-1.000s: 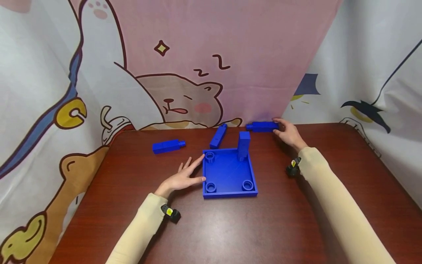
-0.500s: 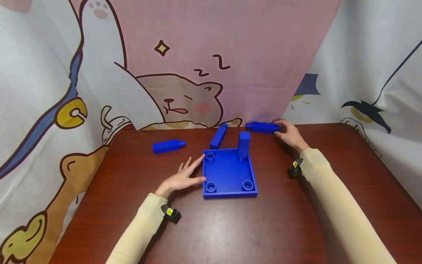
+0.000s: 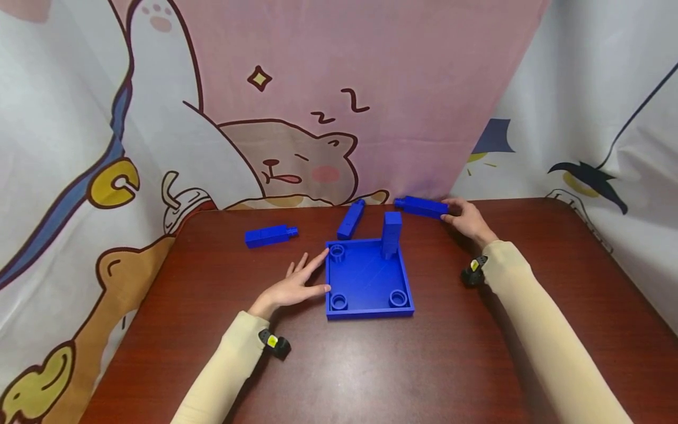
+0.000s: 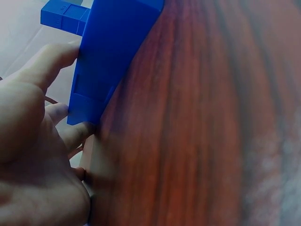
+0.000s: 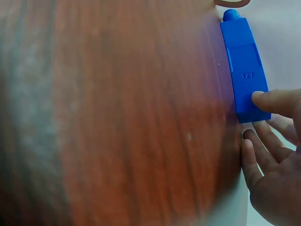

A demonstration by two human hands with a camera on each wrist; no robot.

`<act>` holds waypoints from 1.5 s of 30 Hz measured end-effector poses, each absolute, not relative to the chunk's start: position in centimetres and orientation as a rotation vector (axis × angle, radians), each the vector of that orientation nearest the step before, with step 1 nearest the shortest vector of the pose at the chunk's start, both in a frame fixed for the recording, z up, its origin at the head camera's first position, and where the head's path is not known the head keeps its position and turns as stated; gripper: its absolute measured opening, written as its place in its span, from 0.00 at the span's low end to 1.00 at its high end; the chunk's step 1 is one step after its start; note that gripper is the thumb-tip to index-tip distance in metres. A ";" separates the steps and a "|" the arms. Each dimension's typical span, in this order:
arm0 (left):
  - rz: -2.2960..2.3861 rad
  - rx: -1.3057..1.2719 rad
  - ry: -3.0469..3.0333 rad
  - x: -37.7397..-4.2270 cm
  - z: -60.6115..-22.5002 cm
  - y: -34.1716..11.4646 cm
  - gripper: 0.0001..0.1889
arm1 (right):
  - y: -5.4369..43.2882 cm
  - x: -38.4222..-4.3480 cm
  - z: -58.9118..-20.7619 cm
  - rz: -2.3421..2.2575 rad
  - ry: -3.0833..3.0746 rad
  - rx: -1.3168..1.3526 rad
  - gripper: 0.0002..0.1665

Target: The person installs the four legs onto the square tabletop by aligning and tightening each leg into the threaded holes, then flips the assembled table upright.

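My right hand (image 3: pixel 468 221) pinches the plain end of a blue table leg (image 3: pixel 422 206) near the table's back edge. In the right wrist view, the thumb presses on the face of this leg (image 5: pixel 245 70), and its round peg points away from the hand. My left hand (image 3: pixel 290 285), fingers spread, touches the left side of a blue square tabletop (image 3: pixel 365 274) with a raised rim. Round sockets show at three of its corners. At its back right corner stands an upright blue leg (image 3: pixel 391 232). The left wrist view has my left fingers against the panel's side (image 4: pixel 106 52).
Two more blue legs lie on the dark wooden table (image 3: pixel 339 377): one leg (image 3: pixel 271 235) at the back left, another leg (image 3: pixel 351 219) just behind the panel. A printed cartoon curtain (image 3: pixel 413 88) hangs along the table's back edge.
My right hand has closed on the end of the back leg and turned it slightly, drawing its held end a little toward me. The left hand and the panel have stayed still.
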State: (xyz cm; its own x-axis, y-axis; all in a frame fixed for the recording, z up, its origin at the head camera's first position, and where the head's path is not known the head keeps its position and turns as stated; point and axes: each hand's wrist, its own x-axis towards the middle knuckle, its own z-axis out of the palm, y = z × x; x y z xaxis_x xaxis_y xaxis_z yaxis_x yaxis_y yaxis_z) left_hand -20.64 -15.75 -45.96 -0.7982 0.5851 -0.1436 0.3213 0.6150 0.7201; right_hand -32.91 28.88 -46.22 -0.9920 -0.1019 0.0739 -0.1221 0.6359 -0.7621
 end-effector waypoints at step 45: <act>1.005 0.721 2.480 -20.4 -45.9 -15.8 0.44 | 28.0 -28.5 -40.2 1.624 -2.426 0.232 0.27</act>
State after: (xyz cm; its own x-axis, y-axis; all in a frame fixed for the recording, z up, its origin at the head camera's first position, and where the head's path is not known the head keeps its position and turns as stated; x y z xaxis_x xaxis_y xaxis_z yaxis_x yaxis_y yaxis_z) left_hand -20.41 -15.79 -45.91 -0.8013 0.5813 -0.1415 0.3189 0.6150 0.7212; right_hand -28.50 27.96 -40.19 -0.9650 -0.0130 0.2619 -0.2471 0.3796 -0.8916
